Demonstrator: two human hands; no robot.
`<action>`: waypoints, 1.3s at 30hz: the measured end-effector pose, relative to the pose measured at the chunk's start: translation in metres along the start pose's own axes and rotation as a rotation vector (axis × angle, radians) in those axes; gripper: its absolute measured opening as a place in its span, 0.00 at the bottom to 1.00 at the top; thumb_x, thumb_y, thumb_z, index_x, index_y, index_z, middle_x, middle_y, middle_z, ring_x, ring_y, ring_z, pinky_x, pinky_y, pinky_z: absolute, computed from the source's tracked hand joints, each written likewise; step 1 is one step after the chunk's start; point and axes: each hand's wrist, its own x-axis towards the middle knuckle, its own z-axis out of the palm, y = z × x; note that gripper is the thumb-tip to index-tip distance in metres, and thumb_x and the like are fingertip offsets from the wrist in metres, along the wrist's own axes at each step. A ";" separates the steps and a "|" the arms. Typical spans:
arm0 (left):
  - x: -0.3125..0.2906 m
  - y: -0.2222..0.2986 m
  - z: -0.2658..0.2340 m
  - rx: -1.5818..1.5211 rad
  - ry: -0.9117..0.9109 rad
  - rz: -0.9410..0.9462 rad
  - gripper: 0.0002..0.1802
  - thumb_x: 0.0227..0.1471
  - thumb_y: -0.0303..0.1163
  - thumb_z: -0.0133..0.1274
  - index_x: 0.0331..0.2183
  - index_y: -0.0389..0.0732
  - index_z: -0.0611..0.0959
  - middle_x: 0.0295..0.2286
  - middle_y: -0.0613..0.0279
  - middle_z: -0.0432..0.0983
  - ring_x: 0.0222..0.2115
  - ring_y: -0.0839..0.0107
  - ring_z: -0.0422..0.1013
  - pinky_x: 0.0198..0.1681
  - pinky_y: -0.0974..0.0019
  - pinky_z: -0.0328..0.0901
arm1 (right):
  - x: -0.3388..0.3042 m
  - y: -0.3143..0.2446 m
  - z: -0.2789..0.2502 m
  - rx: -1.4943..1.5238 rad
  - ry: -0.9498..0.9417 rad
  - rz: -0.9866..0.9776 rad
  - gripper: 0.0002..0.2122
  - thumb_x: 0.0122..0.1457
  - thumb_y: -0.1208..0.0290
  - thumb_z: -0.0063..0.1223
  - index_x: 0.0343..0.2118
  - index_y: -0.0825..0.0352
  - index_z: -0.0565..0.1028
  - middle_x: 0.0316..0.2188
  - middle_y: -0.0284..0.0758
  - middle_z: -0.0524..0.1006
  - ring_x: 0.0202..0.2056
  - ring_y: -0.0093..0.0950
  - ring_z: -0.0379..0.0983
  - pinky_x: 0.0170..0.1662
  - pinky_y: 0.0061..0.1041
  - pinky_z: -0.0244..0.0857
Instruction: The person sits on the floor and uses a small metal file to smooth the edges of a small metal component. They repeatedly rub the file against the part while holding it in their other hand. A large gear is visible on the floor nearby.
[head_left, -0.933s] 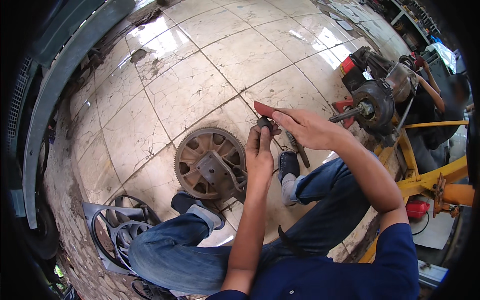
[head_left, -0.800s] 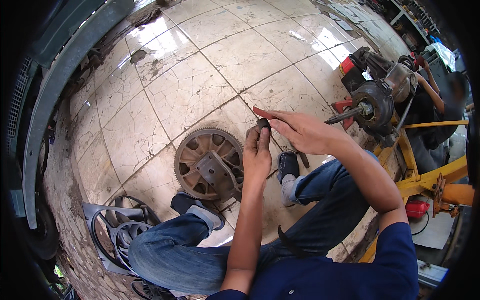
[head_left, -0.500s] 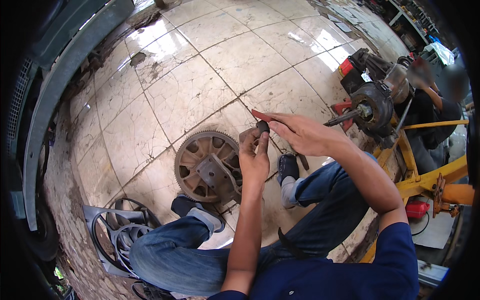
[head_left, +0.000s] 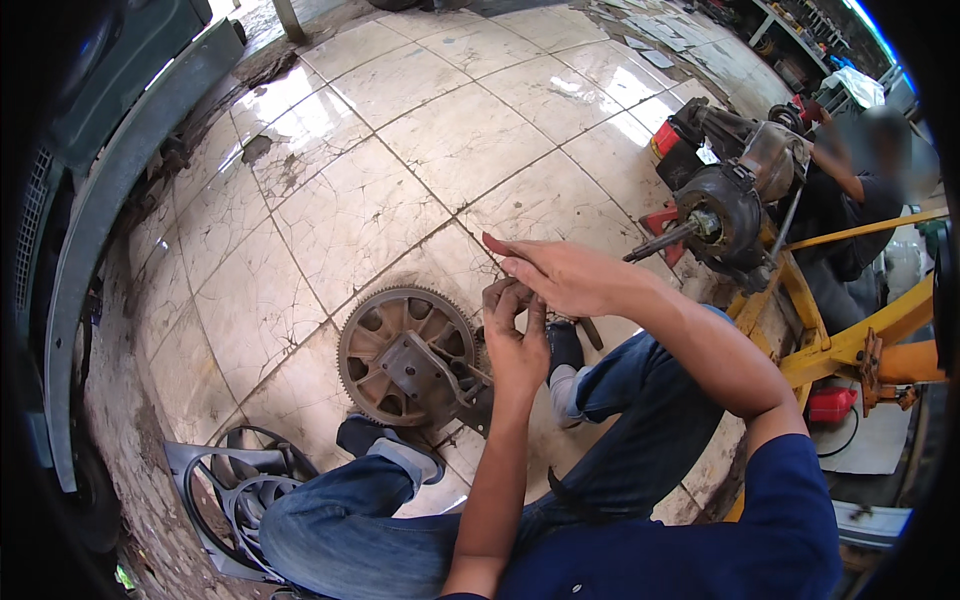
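My right hand (head_left: 578, 280) is closed over a strip of red sandpaper (head_left: 494, 244), whose end sticks out past the fingertips. Just beneath it, the fingers of my left hand (head_left: 518, 335) are curled up against the right palm. A short dark bushing showed in those left fingers a moment earlier; at present the right hand covers most or all of it. Left of my hands, on the floor, lies a toothed flywheel (head_left: 362, 345) with a metal bracket (head_left: 412, 372) resting on it.
A brown handle (head_left: 593, 334) lies by my right shoe. Fan shroud parts (head_left: 235, 490) are at lower left. To the right stand a greasy gearbox-like assembly (head_left: 725, 220), a yellow steel frame (head_left: 855, 335) and a red container (head_left: 832, 405). Another person (head_left: 850, 220) works beyond it.
My right hand has shifted slightly left and down over the left fingers, covering the dark bushing. The sandpaper has moved with it. The whole view has also shifted a little.
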 end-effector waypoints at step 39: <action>0.005 0.000 -0.004 -0.071 0.108 -0.050 0.09 0.51 0.21 0.54 0.37 0.31 0.76 0.38 0.48 0.68 0.39 0.54 0.68 0.42 0.59 0.66 | -0.002 -0.007 0.014 -0.107 0.058 -0.171 0.24 0.69 0.64 0.31 0.64 0.70 0.55 0.62 0.49 0.60 0.64 0.42 0.55 0.66 0.32 0.47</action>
